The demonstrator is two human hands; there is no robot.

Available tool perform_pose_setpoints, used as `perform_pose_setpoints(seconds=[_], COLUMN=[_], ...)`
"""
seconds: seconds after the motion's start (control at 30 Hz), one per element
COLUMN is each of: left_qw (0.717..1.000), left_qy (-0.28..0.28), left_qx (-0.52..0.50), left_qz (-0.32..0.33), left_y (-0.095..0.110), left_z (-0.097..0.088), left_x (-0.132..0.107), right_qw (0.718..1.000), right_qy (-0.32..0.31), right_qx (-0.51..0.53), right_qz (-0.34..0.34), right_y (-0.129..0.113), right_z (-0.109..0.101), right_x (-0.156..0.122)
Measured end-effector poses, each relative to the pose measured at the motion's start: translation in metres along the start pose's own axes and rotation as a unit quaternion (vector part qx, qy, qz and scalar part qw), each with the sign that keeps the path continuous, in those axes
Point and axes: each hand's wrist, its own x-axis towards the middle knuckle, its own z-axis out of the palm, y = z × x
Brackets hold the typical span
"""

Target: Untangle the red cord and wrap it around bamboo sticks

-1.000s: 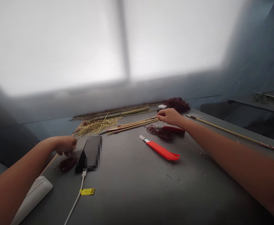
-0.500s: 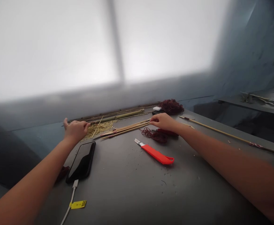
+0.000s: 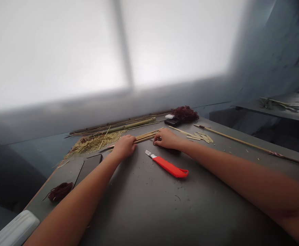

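Note:
My left hand (image 3: 125,146) lies over the left part of a small bundle of thin bamboo sticks (image 3: 145,136), its fingers curled round them. The left ends of the sticks are mostly hidden beneath it. At the other end of the bundle, my right hand (image 3: 167,138) is bent with thumb and fingers close together. Dark red yarn (image 3: 159,139) shows between those fingers, and the rest of that yarn is covered by the hand. In front of both hands, a red utility knife (image 3: 170,166) rests on the grey table (image 3: 144,205) with its blade end pointing left.
Straw-like shavings (image 3: 98,142) and long stalks (image 3: 129,126) lie along the back. Dark red yarn (image 3: 185,113) sits behind a black object (image 3: 172,121). Flat slivers (image 3: 202,137) and a long shaft (image 3: 231,139) are at right. A phone (image 3: 88,168) is partly under my left arm.
My left hand has moved right, from above the shavings onto the sticks. My right hand has shifted slightly left and down, over the yarn. The knife stays on the table.

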Motion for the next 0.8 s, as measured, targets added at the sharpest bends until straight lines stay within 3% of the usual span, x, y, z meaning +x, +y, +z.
perform_pose_setpoints(seconds=[0.23,0.33,0.43,0.53,0.63,0.8], left_qw=[0.996,0.987,0.965,0.919,0.843,0.722], left_qy=[0.013,0.015,0.008,-0.024,-0.053,-0.063], left_qx=[-0.064,-0.134,-0.235,-0.364,-0.505,-0.662], left_qz=[-0.064,-0.088,-0.113,-0.149,-0.179,-0.190], left_y=[0.011,0.014,0.020,0.028,0.041,0.064], left_z=[0.022,0.013,-0.012,-0.044,-0.068,-0.075], left_x=[0.014,0.013,0.004,-0.020,-0.055,-0.105], right_qw=[0.980,0.945,0.897,0.847,0.807,0.772], right_qy=[0.012,0.050,0.093,0.127,0.126,0.040], right_qx=[0.195,0.318,0.427,0.510,0.572,0.623], right_qz=[0.046,0.063,0.068,0.072,0.083,0.115], right_y=[0.003,0.006,0.008,0.008,0.004,-0.015], right_z=[-0.010,-0.018,-0.027,-0.033,-0.037,-0.044], right_x=[0.000,0.000,-0.001,-0.003,-0.005,-0.014])
